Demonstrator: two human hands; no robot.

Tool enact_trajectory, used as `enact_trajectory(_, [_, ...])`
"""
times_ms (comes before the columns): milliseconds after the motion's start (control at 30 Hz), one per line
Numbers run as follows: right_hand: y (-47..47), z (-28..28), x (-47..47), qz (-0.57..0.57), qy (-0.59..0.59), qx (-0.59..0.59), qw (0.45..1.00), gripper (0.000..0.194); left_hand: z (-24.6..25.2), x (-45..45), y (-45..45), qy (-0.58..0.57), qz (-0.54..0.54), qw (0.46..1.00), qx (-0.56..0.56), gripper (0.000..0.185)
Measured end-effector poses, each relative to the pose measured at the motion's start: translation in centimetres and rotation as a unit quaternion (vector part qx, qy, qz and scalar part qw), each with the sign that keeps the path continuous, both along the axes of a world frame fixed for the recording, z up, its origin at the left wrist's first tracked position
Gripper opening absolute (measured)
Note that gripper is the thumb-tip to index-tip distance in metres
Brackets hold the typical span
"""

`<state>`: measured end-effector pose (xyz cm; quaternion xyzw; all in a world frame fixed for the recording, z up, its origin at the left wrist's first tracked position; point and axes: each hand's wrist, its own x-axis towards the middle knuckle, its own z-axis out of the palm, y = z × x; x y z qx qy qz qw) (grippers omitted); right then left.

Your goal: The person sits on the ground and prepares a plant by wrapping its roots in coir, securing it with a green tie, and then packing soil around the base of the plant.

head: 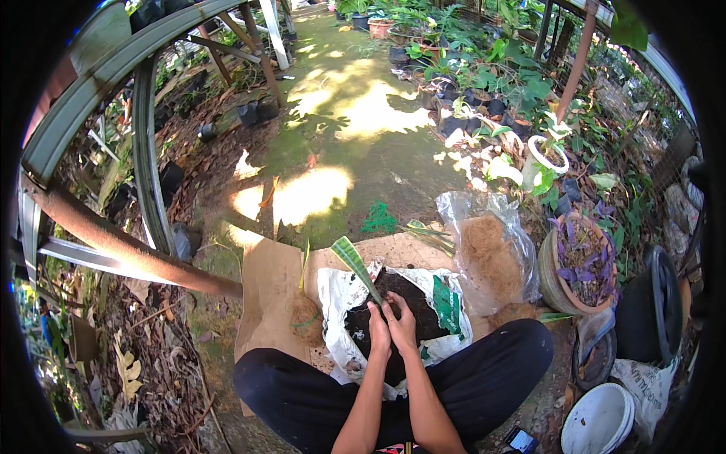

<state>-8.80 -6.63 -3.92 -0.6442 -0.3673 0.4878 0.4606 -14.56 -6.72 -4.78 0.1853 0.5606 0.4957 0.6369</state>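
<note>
A snake plant leaf point(353, 262) with yellow margins stands tilted between my two hands. My left hand point(378, 331) and my right hand point(402, 326) are pressed together around its base, which the fingers hide. Below them lies an opened white sack point(334, 281) with green print, full of dark soil point(434, 323). Left of the sack sits a coconut-fibre ball point(306, 322) tied with green string, a thin leaf rising from it. A second fibre ball point(513, 314) with a leaf lies to the right, beside my knee.
Cardboard point(266, 312) lies under the sack. A clear plastic bag point(527, 255) of coconut fibre and several cut leaves point(428, 235) lie beyond it. Green string point(379, 218) rests on the ground. At right stand a purple-leaved potted plant point(547, 264), a white basin point(598, 420) and a phone point(520, 440).
</note>
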Motion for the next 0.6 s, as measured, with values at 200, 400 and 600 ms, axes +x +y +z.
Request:
enact_trajectory(200, [0.3, 0.0, 0.4, -0.027, 0.103, -0.003, 0.994, 0.044, -1.8, 0.1, 0.0, 0.015, 0.002, 0.999, 0.052, 0.042])
enact_trajectory(400, [0.5, -0.9, 1.0, -0.097, 0.164, -0.003, 0.982, 0.049, -1.6, -0.3, -0.1, 0.093, -0.06, 0.992, 0.064, 0.038])
enact_trajectory(600, [0.3, -1.5, 1.8, -0.115, 0.222, -0.063, 0.966, 0.035, 1.0, -0.4, -0.2, 0.275, -0.069, 0.953, 0.112, 0.031])
